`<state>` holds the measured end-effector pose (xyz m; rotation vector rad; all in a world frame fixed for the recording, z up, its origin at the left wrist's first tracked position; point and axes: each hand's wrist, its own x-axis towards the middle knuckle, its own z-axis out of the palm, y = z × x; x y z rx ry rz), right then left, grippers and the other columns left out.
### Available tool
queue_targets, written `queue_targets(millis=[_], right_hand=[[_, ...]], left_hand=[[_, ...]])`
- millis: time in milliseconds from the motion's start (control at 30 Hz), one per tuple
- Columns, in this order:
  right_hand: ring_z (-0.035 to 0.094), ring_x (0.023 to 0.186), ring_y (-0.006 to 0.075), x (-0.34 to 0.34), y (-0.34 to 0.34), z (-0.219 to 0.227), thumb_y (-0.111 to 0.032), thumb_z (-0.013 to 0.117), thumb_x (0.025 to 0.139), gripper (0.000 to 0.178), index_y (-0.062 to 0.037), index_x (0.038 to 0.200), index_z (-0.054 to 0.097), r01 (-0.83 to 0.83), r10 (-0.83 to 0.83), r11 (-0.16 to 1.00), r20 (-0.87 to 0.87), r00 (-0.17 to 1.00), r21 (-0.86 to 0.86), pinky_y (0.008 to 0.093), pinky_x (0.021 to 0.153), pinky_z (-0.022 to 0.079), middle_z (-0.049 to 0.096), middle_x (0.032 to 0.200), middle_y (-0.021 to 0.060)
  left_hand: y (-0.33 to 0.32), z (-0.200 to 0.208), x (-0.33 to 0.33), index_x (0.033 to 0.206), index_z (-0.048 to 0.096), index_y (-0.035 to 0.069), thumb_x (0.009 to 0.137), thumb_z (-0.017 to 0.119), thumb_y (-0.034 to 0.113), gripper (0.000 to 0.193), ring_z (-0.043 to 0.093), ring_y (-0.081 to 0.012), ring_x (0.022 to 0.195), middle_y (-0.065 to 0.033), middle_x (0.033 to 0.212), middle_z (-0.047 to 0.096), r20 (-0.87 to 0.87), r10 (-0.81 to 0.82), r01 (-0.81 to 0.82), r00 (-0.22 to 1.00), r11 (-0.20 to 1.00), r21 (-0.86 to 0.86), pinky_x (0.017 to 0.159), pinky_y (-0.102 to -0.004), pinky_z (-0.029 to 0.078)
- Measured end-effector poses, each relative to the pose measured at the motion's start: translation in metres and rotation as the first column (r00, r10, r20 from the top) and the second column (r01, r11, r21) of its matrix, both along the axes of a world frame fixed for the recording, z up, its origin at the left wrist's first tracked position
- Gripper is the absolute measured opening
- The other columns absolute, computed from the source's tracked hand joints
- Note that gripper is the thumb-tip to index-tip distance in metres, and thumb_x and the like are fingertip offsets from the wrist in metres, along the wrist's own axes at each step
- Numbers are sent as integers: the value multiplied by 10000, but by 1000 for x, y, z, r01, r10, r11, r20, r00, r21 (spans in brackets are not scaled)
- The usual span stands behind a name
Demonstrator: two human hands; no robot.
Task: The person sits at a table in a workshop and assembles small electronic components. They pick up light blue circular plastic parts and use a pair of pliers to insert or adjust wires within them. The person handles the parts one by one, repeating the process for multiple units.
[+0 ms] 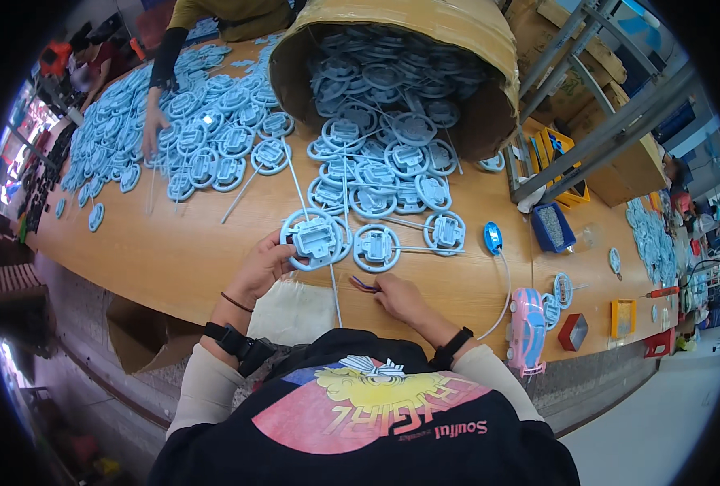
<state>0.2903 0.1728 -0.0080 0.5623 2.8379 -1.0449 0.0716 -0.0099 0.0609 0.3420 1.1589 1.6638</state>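
Note:
My left hand [264, 267] grips a light blue toy steering wheel [314, 240] by its left rim, with the hollow, recessed side facing up. A thin pale rod [335, 296] runs down from beneath it toward me. Just to the right, my right hand [402, 298] is closed on a thin, dark, curved tool [365, 283], whose kind I cannot make out. Two more steering wheels, one nearer [376, 248] and one farther right [445, 232], lie beyond the right hand, with pale rods between them.
A cardboard barrel [501, 49] on its side spills steering wheels onto the table [214, 267]. Another person's hand [154, 130] reaches into the left heap. To the right are a blue bin [566, 245] of small grey pieces, a blue oval piece [493, 236] with white cord, and a pink toy car [528, 328].

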Motion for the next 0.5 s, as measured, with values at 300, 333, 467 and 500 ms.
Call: queue_targets(millis=[300,333,467,500], right_hand=[[555,753,303,0,-4,84,-132,566,819,130,-35,905,569,42,-89,989,-335,938,-145,360,641,433,566,839,126],[556,744,299,-4,-5,90,-132,570,817,125,-32,892,574,55,-106,985,-321,941,-165,358,635,433,568,826,123],[559,696,284,-7,-1,93,-133,592,805,123,-23,858,581,111,-163,977,-310,936,-180,354,610,433,566,761,114],[538,661,236,-6,1,92,-131,597,806,128,-21,869,585,104,-163,975,-316,935,-197,327,586,423,566,752,98]], left_hand=[[2,-16,9,1127,517,5,885,512,123,269,578,-108,834,-35,955,583,-186,-50,26,981,992,-126,745,-275,506],[7,-13,16,1128,516,5,889,513,131,270,579,-108,836,-33,957,583,-158,-65,48,985,993,-109,747,-277,507],[18,-9,28,1169,489,-10,895,507,139,313,586,-146,883,-52,1005,588,-107,-80,75,991,996,-52,797,-310,499],[20,-8,27,1170,488,-9,895,505,136,312,586,-146,884,-52,1009,587,-97,-99,94,990,994,-51,798,-312,499]])
